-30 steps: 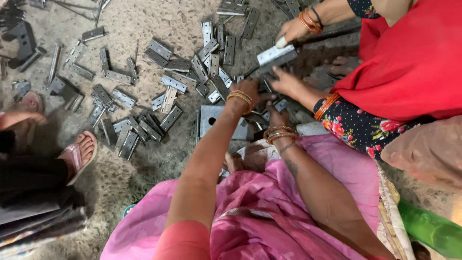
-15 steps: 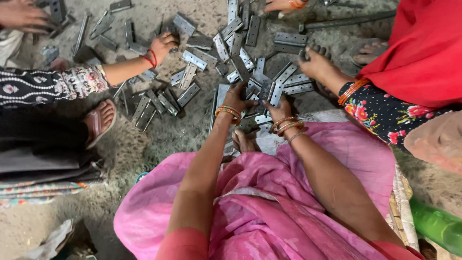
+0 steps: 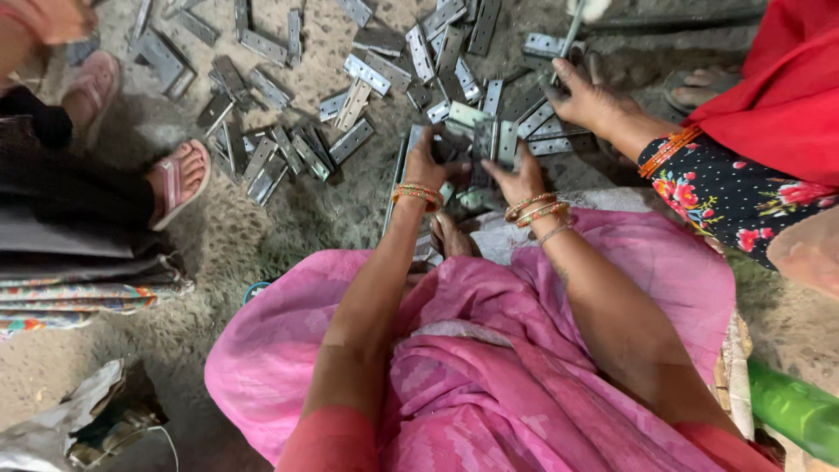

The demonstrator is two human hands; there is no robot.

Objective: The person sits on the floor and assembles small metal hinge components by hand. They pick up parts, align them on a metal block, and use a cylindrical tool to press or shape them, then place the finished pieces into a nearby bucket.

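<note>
Here the left hand (image 3: 426, 162) and the right hand (image 3: 518, 175) meet over a grey metal hinge (image 3: 494, 140), which sits between them just above the sandy floor (image 3: 288, 218). The right hand's fingers are closed on the hinge's lower edge; the left hand's fingers curl toward its left side, though whether they grip it I cannot tell. Both wrists carry orange and gold bangles (image 3: 418, 193). More hinges (image 3: 350, 140) lie scattered flat on the floor beyond the hands. At upper right another person's hand (image 3: 590, 100) rests on the pile, beside a red garment (image 3: 778, 87). At left, a foot in a pink sandal (image 3: 179, 179) stands on the floor
</note>
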